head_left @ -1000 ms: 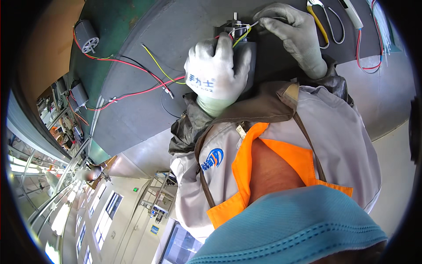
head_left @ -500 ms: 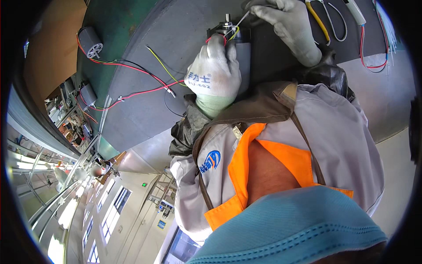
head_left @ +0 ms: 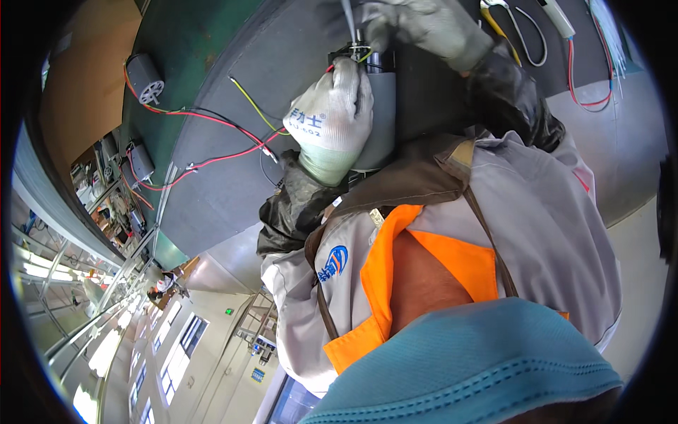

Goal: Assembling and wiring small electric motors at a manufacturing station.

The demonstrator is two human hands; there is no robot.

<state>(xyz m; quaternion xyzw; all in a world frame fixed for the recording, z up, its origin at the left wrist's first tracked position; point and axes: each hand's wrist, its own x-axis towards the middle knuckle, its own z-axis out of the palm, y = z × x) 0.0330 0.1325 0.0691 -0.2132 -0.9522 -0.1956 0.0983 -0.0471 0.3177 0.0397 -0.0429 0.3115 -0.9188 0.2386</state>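
A grey cylindrical motor [head_left: 382,116] lies on the dark grey work surface, its shaft end pointing away from me. My left hand [head_left: 330,116], in a white and grey glove, rests along it with fingers closed on red and yellow-green wires [head_left: 364,56] by that end. A thin white strip, looking like a cable tie [head_left: 349,20], rises from the wires to the top edge. Beside it is my gloved right hand [head_left: 427,30], its fingertips smeared by motion, so its grip on the strip is unclear. Red, black and yellow-green leads [head_left: 233,150] trail off left of my left hand.
Two more grey motors [head_left: 145,78] with leads lie on the left, on a green surface. At the far right are yellow-handled pliers [head_left: 500,30], a white tool with a red and blue cord [head_left: 558,18], and a bundle of white strips [head_left: 609,35].
My right hand has moved left, toward the motor's shaft end. The white strip, slanting right before, now stands nearly upright. My left hand keeps its place on the wires.
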